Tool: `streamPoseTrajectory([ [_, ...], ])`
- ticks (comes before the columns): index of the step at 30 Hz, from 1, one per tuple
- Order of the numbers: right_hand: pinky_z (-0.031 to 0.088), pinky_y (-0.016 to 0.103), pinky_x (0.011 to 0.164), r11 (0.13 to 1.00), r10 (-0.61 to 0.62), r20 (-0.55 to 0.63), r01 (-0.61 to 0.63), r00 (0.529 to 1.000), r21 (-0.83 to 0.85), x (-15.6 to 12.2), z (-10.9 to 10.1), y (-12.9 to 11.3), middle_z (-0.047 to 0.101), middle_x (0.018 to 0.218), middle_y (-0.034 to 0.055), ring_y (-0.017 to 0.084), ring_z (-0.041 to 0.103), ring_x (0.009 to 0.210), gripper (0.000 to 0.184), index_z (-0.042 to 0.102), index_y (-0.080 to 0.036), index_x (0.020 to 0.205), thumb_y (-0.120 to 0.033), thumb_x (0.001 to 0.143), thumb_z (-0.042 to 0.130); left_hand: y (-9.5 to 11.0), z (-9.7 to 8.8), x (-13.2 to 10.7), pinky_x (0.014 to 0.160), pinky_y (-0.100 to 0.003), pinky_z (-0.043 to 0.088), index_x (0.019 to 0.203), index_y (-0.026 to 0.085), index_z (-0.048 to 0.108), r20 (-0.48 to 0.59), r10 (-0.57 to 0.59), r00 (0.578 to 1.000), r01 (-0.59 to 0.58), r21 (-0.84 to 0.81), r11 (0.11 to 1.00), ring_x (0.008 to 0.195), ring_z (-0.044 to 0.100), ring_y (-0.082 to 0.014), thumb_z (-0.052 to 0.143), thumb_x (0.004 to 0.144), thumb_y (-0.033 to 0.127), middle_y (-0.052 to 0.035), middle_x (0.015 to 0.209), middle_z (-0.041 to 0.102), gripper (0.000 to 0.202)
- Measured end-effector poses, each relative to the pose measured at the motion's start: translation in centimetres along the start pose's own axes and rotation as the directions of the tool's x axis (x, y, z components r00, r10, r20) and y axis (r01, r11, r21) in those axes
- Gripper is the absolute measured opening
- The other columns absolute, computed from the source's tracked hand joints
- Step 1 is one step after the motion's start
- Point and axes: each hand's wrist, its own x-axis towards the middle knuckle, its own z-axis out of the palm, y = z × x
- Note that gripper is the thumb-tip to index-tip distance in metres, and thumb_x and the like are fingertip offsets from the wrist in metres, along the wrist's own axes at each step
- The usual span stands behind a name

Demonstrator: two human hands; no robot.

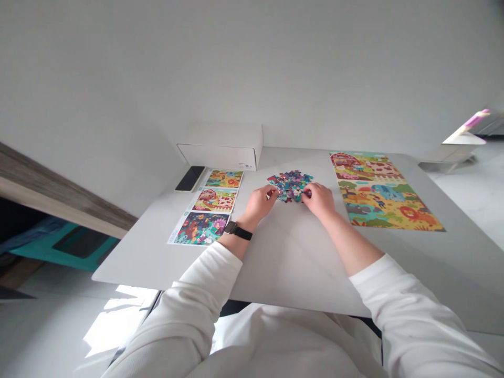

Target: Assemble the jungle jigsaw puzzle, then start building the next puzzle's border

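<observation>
A small pile of colourful jigsaw pieces (290, 184) lies on the white table (283, 262) in front of me. My left hand (260, 202), with a black watch on its wrist, rests at the pile's left edge, fingers curled on pieces there. My right hand (318, 198) sits at the pile's right edge and pinches a piece between its fingertips. Both hands touch the pile.
A finished farm-and-animals puzzle (380, 191) lies to the right. A printed sheet with three picture guides (210, 206) lies to the left, a black phone (190, 178) beside it. A white box (222, 144) stands at the back against the wall.
</observation>
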Motion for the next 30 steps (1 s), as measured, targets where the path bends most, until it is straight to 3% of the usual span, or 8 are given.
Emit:
streamPoseTrajectory([
  [7, 0.054, 0.054, 0.097, 0.999, 0.001, 0.024, 0.0, 1.0, -0.045, -0.3, 0.1, -0.5, 0.074, 0.125, 0.0185, 0.041, 0.067, 0.115, 0.04, 0.079, -0.024, 0.119, -0.051, 0.088, 0.082, 0.6, 0.7, -0.4, 0.076, -0.026, 0.049, 0.103, 0.019, 0.078, 0.06, -0.005, 0.998, 0.009, -0.082, 0.997, 0.078, 0.068, -0.0163, 0.061, 0.102, 0.029, -0.0047, 0.09, 0.08, 0.02],
  [11, 0.056, 0.048, 0.091, 0.967, 0.088, 0.02, -0.09, 0.996, 0.236, 0.0, 0.0, -0.6, 0.078, 0.104, 0.0118, 0.033, 0.073, 0.099, 0.024, 0.077, -0.026, 0.1, -0.047, 0.089, 0.079, 0.7, 0.7, -0.4, 0.075, -0.025, 0.049, 0.104, 0.019, 0.079, 0.083, -0.016, 0.996, 0.024, -0.098, 0.995, 0.076, 0.066, -0.0157, 0.062, 0.1, 0.027, -0.004, 0.089, 0.079, 0.02],
  [13, 0.057, 0.042, 0.083, 0.856, 0.189, 0.07, -0.199, 0.98, 0.478, 0.0, -0.3, -0.5, 0.077, 0.086, 0.0053, 0.027, 0.073, 0.083, 0.025, 0.073, -0.026, 0.09, -0.051, 0.088, 0.077, 0.7, 0.6, -0.4, 0.075, -0.025, 0.049, 0.103, 0.019, 0.079, 0.083, -0.013, 0.996, 0.022, -0.113, 0.993, 0.075, 0.065, -0.0151, 0.062, 0.1, 0.027, -0.0035, 0.087, 0.078, 0.019],
  [16, 0.052, 0.032, 0.066, 0.572, 0.293, 0.176, -0.32, 0.94, 0.755, -0.3, -1.1, -0.9, 0.07, 0.072, -0.0006, 0.02, 0.067, 0.069, 0.037, 0.069, -0.026, 0.087, -0.06, 0.078, 0.081, 0.8, 0.5, -0.5, 0.072, -0.025, 0.047, 0.102, 0.018, 0.078, 0.075, -0.01, 0.997, 0.022, -0.163, 0.986, 0.073, 0.062, -0.014, 0.064, 0.099, 0.028, -0.0028, 0.085, 0.076, 0.017],
  [18, 0.045, 0.027, 0.057, 0.406, 0.315, 0.245, -0.363, 0.917, 0.839, -0.8, -1.7, -1.7, 0.069, 0.072, -0.0015, 0.017, 0.063, 0.065, 0.042, 0.069, -0.025, 0.087, -0.061, 0.072, 0.086, 1.1, 0.6, -0.6, 0.071, -0.024, 0.046, 0.101, 0.018, 0.076, 0.084, -0.021, 0.996, 0.04, -0.237, 0.971, 0.075, 0.062, -0.0135, 0.067, 0.099, 0.032, -0.0033, 0.087, 0.076, 0.017],
  [21, 0.04, 0.024, 0.052, 0.262, 0.307, 0.348, -0.431, 0.886, 0.864, -1.4, -2.3, -3.2, 0.072, 0.078, -0.0004, 0.013, 0.059, 0.061, 0.047, 0.067, -0.024, 0.085, -0.06, 0.065, 0.091, 1.7, 1.1, -1.0, 0.063, -0.023, 0.044, 0.099, 0.018, 0.073, 0.18, -0.078, 0.981, 0.148, -0.417, 0.897, 0.067, 0.059, -0.011, 0.069, 0.099, 0.044, -0.004, 0.087, 0.076, 0.027],
  [25, 0.038, 0.024, 0.051, 0.223, 0.277, 0.43, -0.492, 0.86, 0.841, -2.0, -2.2, -4.5, 0.076, 0.084, 0.001, 0.013, 0.058, 0.061, 0.051, 0.066, -0.024, 0.086, -0.061, 0.063, 0.093, 2.5, 1.8, -1.5, 0.046, -0.021, 0.032, 0.092, 0.018, 0.064, 0.303, -0.17, 0.938, 0.331, -0.628, 0.705, 0.048, 0.044, -0.005, 0.07, 0.099, 0.053, -0.0018, 0.085, 0.072, 0.035],
  [30, 0.039, 0.026, 0.054, 0.279, 0.264, 0.428, -0.494, 0.864, 0.824, -2.1, -1.8, -4.2, 0.077, 0.084, 0.0016, 0.014, 0.057, 0.061, 0.049, 0.066, -0.024, 0.086, -0.061, 0.066, 0.09, 2.8, 1.8, -1.5, 0.039, -0.021, 0.023, 0.092, 0.019, 0.061, 0.326, -0.231, 0.917, 0.399, -0.723, 0.564, 0.044, 0.044, -0.0038, 0.069, 0.101, 0.038, -0.0003, 0.088, 0.07, 0.022],
])
